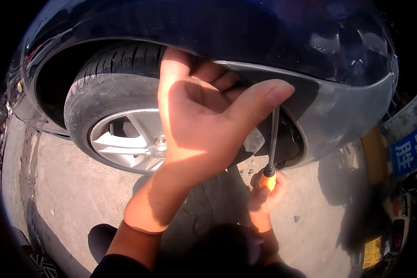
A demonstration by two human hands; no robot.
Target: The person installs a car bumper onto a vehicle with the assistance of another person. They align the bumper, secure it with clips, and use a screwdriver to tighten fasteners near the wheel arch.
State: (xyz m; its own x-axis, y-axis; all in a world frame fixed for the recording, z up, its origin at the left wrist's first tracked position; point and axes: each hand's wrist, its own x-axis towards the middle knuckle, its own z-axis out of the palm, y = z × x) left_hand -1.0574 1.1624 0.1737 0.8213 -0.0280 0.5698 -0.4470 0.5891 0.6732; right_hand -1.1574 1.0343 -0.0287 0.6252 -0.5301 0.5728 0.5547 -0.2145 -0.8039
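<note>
My right hand (274, 189) is wrapped round the yellow handle of a screwdriver (273, 143), low and right of the wheel. The metal shank points up into the wheel arch beside the grey bumper end, its tip hidden behind my left thumb. My left hand (201, 120) reaches up, palm toward me, with the thumb stretched out to the right. Its fingers bend up at the edge of the dark blue fender (171, 21), where their tips are hidden. Behind the wrist stands the tyre (111, 92) with its silver spoked rim (125, 139). The grey bumper (347, 111) curves away right.
Concrete ground (78, 185) lies under the car, with shadows across it. At the right edge are a blue sign (405, 155) and a yellow plate (371, 252) near another vehicle. Part of another wheel (42, 266) shows at lower left.
</note>
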